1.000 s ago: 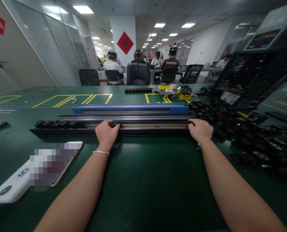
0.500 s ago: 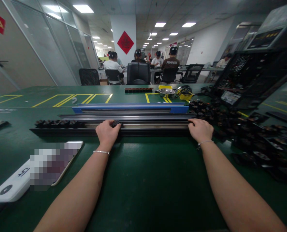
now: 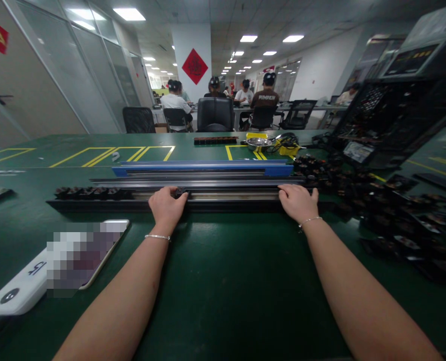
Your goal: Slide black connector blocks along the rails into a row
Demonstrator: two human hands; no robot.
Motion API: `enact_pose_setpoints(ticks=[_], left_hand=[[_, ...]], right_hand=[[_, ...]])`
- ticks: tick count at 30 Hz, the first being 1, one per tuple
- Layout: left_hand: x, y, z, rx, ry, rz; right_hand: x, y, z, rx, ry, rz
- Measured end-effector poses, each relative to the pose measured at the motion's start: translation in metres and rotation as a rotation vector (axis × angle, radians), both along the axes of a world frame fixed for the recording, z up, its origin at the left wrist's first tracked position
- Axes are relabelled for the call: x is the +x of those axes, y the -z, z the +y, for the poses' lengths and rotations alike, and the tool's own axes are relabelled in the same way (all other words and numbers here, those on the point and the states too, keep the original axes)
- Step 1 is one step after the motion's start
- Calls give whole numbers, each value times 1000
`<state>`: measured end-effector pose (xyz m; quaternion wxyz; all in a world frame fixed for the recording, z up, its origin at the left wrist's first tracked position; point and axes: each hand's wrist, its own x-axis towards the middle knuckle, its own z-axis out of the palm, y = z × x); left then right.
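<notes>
IMO brace the rail (image 3: 234,205) at 12 o'clock and hold the block (image 3: 180,192) square: left hand (image 3: 168,206) pinches it at 11, right hand (image 3: 297,202) touches the rail at 1, can't tell if gripping.

Head-worn view, close above green table (image 3: 230,281), facing forward and down.
</notes>
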<state>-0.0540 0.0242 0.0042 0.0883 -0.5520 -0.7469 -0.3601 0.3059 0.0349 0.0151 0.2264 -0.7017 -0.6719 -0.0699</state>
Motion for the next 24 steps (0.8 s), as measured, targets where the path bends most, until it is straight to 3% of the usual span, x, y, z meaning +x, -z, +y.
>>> enact_pose_setpoints(ticks=[12,24], left_hand=[[1,-1,-1,0,-1,20],[2,-1,-1,0,17,3]], right_hand=[[-33,-5,-11,-144,-385,-257],[-38,-6,-12,-182,-394,-281]])
